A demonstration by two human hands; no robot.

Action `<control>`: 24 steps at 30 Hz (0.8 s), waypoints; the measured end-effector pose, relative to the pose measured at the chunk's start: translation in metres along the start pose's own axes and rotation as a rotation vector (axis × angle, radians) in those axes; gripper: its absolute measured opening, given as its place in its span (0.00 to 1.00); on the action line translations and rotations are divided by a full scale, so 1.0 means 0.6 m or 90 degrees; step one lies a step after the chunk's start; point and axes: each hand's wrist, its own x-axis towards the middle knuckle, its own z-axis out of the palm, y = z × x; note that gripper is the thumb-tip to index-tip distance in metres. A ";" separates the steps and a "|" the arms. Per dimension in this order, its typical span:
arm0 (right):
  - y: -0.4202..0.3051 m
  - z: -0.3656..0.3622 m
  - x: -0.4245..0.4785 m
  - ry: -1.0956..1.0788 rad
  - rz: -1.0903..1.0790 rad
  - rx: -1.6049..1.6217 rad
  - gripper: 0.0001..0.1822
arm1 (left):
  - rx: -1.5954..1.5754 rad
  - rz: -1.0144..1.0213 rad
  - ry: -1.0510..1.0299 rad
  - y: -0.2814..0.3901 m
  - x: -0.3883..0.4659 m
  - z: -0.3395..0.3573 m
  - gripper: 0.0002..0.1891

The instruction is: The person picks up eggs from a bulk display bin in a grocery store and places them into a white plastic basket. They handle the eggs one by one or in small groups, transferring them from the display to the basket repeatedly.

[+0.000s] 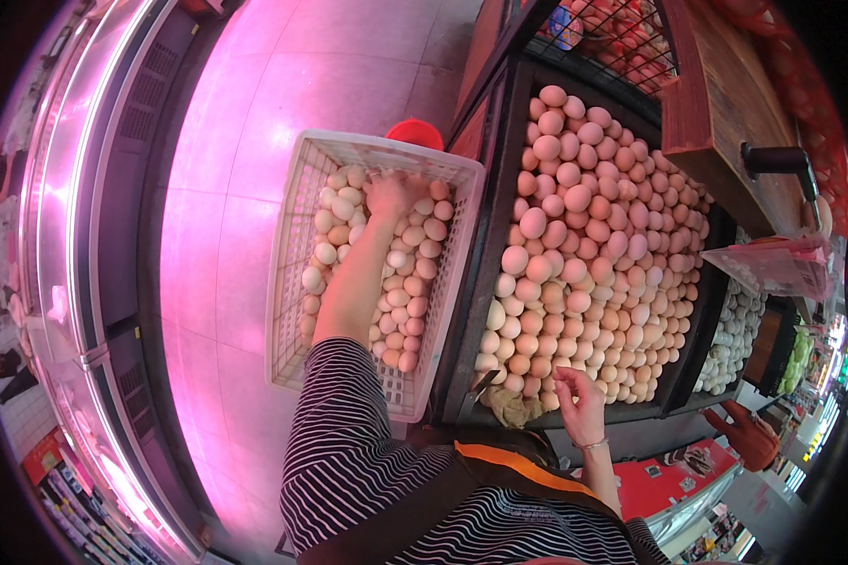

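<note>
My left hand (387, 192) reaches down into a white plastic crate (466, 173) of loose eggs (398, 296). Its fingers are blurred among the eggs at the far end, so whether they grip one is unclear. My right hand (581, 404) hovers at the near edge of a large display bin (482, 272) heaped with pink-brown eggs (601, 233). Thumb and fingers are loosely bent and apart, with nothing visible between them. Beside it, a crumpled brown cloth or bag (512, 407) lies at the bin's near left corner.
A red bucket (415, 133) stands behind the crate. Along the left runs a lit display case (78, 282). On the right are a wooden post with a black handle (777, 159), a hanging plastic bag (777, 265) and a bin of paler eggs (731, 339).
</note>
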 end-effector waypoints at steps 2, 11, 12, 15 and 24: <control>0.001 -0.001 0.001 0.000 -0.007 0.003 0.11 | -0.031 0.002 -0.016 -0.009 0.012 -0.001 0.37; 0.009 -0.005 -0.003 0.012 -0.042 -0.007 0.09 | -0.298 0.055 -0.027 -0.055 -0.011 -0.060 0.33; 0.009 -0.005 -0.003 0.010 -0.046 0.000 0.09 | -0.403 0.042 -0.057 -0.061 -0.018 -0.072 0.31; 0.010 -0.002 -0.006 0.006 -0.057 0.037 0.09 | -0.782 -0.078 -0.190 -0.038 -0.077 -0.134 0.34; -0.048 -0.005 0.000 -0.027 -0.168 0.313 0.19 | -1.248 -0.053 -0.773 0.165 -0.419 -0.180 0.37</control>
